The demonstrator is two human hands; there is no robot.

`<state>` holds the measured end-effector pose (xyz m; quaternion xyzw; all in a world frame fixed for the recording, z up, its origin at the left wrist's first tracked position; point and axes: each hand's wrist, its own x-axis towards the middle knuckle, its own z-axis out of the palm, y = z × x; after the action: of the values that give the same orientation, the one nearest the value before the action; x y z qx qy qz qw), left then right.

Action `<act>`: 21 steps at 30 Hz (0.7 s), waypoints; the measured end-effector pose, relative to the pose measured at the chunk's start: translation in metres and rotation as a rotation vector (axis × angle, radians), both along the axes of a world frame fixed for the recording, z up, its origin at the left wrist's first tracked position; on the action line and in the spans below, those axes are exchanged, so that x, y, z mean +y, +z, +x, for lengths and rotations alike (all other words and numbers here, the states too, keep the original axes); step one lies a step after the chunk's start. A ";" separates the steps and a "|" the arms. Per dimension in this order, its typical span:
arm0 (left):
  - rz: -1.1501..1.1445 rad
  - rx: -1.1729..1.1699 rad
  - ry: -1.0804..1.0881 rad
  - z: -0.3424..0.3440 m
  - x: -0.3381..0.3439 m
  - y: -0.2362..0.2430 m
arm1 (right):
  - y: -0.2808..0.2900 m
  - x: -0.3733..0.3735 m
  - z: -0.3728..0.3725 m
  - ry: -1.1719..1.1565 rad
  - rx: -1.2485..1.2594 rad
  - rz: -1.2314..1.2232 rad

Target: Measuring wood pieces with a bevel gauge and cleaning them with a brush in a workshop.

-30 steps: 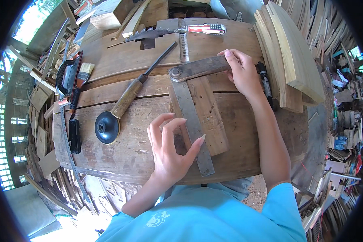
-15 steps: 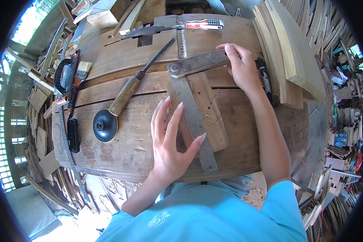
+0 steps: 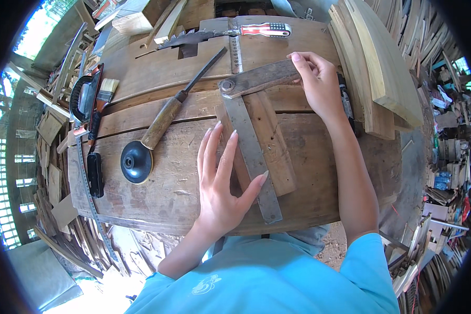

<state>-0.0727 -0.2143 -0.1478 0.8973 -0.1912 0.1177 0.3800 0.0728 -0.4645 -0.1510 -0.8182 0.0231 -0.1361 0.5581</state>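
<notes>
Left fingers stretched out, right hand on the bevel

The person's right hand (image 3: 322, 83) pinches the far end of a dark brown wooden handle (image 3: 264, 77), slightly farther right than half a second ago. The left hand (image 3: 217, 193) is spread, its fingers straighter than the curled pose a second ago, thumb at a flat grey metal blade (image 3: 252, 152). Bolted to the handle, the blade lies across a pale brown wooden board (image 3: 277, 152) on the worn brown wooden bench (image 3: 314, 183).
</notes>
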 end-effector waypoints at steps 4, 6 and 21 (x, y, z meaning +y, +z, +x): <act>-0.004 -0.001 -0.004 0.000 0.000 0.000 | 0.003 0.002 -0.003 -0.030 -0.037 -0.099; -0.004 0.003 -0.005 0.001 0.001 0.000 | 0.006 0.004 -0.005 -0.036 -0.077 -0.120; -0.021 0.026 -0.020 -0.001 0.002 -0.001 | 0.006 0.006 -0.007 -0.024 -0.136 -0.049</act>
<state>-0.0735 -0.2123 -0.1491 0.8927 -0.1942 0.1044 0.3930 0.0659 -0.4585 -0.1452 -0.8200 -0.0084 -0.1987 0.5367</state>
